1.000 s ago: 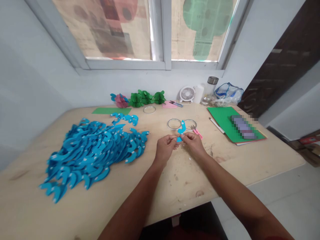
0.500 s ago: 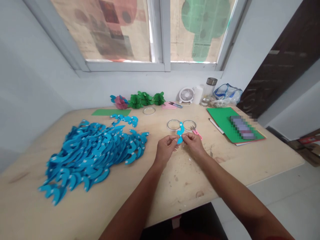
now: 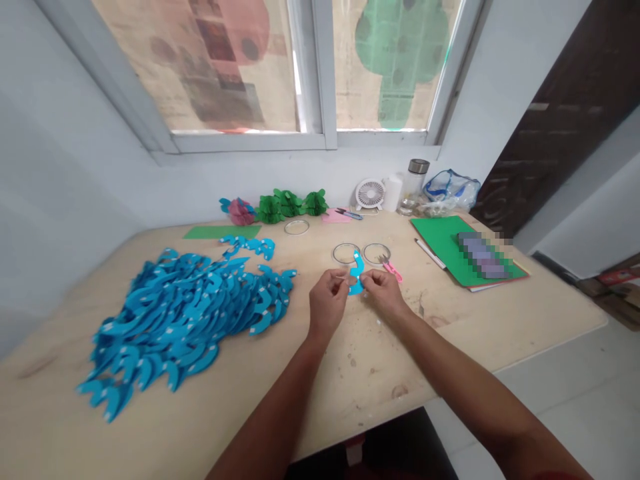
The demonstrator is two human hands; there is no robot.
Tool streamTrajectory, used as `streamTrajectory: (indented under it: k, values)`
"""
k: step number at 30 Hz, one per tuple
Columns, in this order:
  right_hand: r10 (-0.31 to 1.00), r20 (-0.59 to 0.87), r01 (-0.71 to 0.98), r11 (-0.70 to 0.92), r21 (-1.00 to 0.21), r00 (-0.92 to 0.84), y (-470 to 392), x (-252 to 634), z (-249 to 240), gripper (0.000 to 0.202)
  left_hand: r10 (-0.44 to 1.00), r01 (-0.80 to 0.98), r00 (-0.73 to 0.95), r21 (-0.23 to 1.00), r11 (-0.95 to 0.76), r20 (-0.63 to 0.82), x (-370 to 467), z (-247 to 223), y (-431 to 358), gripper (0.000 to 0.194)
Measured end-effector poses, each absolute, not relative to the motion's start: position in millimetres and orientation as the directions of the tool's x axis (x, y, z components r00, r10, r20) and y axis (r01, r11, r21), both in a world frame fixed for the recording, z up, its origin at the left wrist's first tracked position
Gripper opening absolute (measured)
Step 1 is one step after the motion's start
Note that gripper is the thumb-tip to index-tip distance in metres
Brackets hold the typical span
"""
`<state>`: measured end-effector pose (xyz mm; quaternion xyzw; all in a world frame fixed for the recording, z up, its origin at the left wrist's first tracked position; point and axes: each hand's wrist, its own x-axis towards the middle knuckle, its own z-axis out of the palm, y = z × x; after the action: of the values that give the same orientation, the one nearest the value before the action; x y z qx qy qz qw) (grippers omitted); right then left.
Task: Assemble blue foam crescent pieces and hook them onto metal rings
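Observation:
A curved blue piece (image 3: 358, 264) with small white squares is held upright between my hands, above the wooden table. My left hand (image 3: 330, 293) is closed in a pinch at its lower left side; a thin light sliver shows at the fingertips. On the piece's right edge, my right hand (image 3: 383, 289) pinches with thumb and finger. Behind the piece lie two metal rings (image 3: 346, 253) (image 3: 376, 253), and pink-handled snips (image 3: 393, 269) rest against the right one. A large heap of similar blue pieces (image 3: 185, 313) spreads over the table to the left.
Along the wall stand green paper flowers (image 3: 289, 203), a small white fan (image 3: 370, 194) and a glass bottle (image 3: 414, 187). Green folders (image 3: 445, 247) with a blurred phone (image 3: 483, 255) lie right. A third ring (image 3: 297, 227) sits behind; the table's front edge (image 3: 370, 419) is near me.
The view has shifted slightly. My left fingers have moved a little against the blue piece, and the thin sliver now shows more clearly; both hands stay at the piece.

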<state>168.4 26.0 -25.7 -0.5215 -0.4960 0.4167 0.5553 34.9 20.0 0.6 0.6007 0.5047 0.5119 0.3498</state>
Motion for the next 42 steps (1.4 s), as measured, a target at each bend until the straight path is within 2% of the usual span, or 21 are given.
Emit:
streamTrajectory:
  k: [4, 10, 18, 24, 29, 34, 42]
  values:
    - [0.982, 0.096, 0.044, 0.090, -0.995, 0.161, 24.1, 167.5, -23.7, 0.026, 0.924, 0.365, 0.018, 0.857, -0.362, 0.383, 35.8, 1.9, 15.9, 0.017]
    - [0.988, 0.105, 0.031, 0.102, -0.994, 0.117, 21.9, 167.3, -20.6, 0.034, 0.925, 0.414, 0.084, 0.832, -0.370, 0.370, 36.6, -2.4, 15.8, 0.023]
    - [0.991, 0.084, -0.012, 0.085, -0.996, 0.104, 21.3, 164.9, -18.3, 0.025, 0.910, 0.476, 0.104, 0.784, -0.399, 0.401, 35.0, -8.0, 18.1, 0.022]
    - [0.980, 0.188, 0.183, 0.174, -0.968, 0.063, 22.0, 167.8, -23.6, 0.020, 0.833, 0.632, 0.139, 0.600, -0.491, 0.536, 33.3, -12.3, 18.3, 0.018]
    - [0.941, 0.337, 0.436, 0.292, -0.851, 0.027, 19.4, 167.5, -25.2, 0.016, 0.813, 0.704, 0.212, 0.493, -0.512, 0.541, 30.5, -15.2, 21.3, 0.021]
    - [0.930, 0.366, 0.566, 0.325, -0.758, -0.044, 16.4, 167.7, -19.5, 0.015, 0.834, 0.683, 0.219, 0.531, -0.502, 0.506, 27.9, -13.9, 24.1, 0.022]
    - [0.925, 0.374, 0.576, 0.341, -0.743, -0.066, 16.4, 169.2, -17.3, 0.015, 0.855, 0.636, 0.222, 0.595, -0.492, 0.469, 27.4, -8.7, 22.5, 0.024]
